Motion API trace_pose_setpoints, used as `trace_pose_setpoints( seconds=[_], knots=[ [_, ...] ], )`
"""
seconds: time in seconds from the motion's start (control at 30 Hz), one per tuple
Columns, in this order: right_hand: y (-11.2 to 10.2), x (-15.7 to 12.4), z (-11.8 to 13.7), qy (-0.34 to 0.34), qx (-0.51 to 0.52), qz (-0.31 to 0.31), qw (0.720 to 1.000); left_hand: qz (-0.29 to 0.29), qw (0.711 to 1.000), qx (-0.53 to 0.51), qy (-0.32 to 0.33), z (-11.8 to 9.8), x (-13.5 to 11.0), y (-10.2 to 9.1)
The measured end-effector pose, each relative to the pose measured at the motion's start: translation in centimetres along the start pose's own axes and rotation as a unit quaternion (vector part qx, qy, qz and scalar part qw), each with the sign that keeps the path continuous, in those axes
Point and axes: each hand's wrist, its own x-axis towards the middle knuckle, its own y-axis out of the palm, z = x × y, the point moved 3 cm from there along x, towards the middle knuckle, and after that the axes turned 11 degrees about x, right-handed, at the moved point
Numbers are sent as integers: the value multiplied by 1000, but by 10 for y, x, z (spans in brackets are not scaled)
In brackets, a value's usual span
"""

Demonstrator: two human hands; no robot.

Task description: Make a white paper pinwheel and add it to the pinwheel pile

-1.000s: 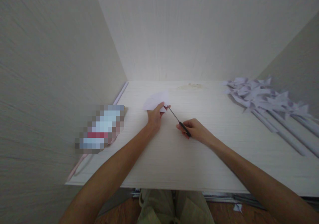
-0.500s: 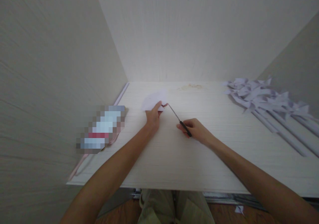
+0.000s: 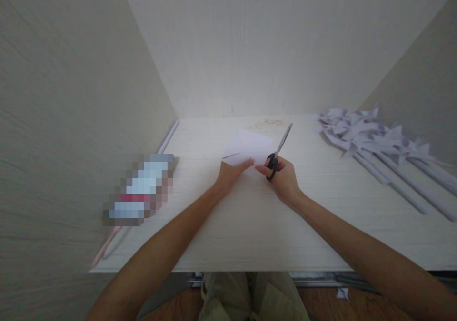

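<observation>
A person's bare left hand (image 3: 233,172) pinches the near edge of a thin white paper sheet (image 3: 248,146), thumb on top, the other fingers mostly hidden beneath. The sheet is held over the middle of a white wood-grain tabletop (image 3: 228,235), with a dark slit near its left edge. The bare right hand (image 3: 285,180) is closed around the black looped handles of a pair of metal-bladed scissors (image 3: 273,165). The blades look together and point far and right, away from the sheet. The right thumb reaches close to the sheet's near edge; whether it touches cannot be told.

To the right lies a pile of white folded-paper pinwheels (image 3: 364,131) on rolled white paper sticks (image 3: 403,183). At left are a blurred-out, pixelated object (image 3: 143,188), a slim white rod (image 3: 168,136) beyond it, and a pale pink strip (image 3: 106,247) nearer.
</observation>
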Motion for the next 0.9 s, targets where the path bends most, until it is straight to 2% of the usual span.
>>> trace_pose_setpoints(
  seconds=[0.13,0.27,0.37,0.53,0.67,0.9],
  knots=[
    [-1,1,4,-8,-32,-9,999,-57,995,-82,-29,8,11,-12],
    [-5,5,2,-15,-21,-46,999,-61,991,-114,-44,9,17,-18],
    [-11,10,-1,-32,9,-97,995,-19,993,-104,-58,8,15,-14],
    [-20,17,-2,-24,67,-158,985,101,985,-101,-98,10,9,-2],
    [-18,19,2,-15,117,-144,983,123,978,-110,-123,11,7,1],
    [-14,18,2,-5,90,-114,989,129,981,-80,-119,14,4,2]
  ],
)
